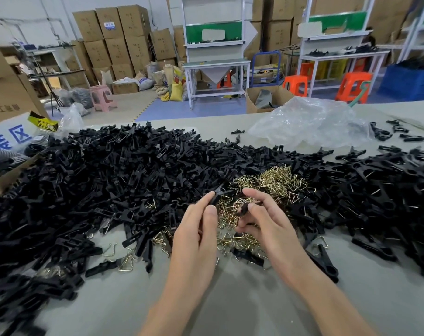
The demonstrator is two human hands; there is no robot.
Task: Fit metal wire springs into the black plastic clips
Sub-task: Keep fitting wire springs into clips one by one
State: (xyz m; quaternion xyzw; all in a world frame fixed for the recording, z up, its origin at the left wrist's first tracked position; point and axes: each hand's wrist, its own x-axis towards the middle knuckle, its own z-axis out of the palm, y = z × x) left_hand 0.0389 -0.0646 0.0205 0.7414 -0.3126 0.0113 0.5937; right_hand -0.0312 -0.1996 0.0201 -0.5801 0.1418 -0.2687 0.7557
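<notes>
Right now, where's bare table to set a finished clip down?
Bare table at the near edge, between left clip pile and right clip pile. A thinner strip beyond, left of the plastic bag. Crowded: the springs heap and everywhere around it.

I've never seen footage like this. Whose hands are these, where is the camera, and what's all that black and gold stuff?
No machine here: a person works bare-handed, and the one picture comes from a camera worn on their head, looking down. On the grey table lie heaps of black plastic clips and, in the middle, a pile of gold-coloured wire springs. A crumpled clear bag sits behind. The left hand pinches a black clip part; the right hand pinches a second black piece.
</notes>
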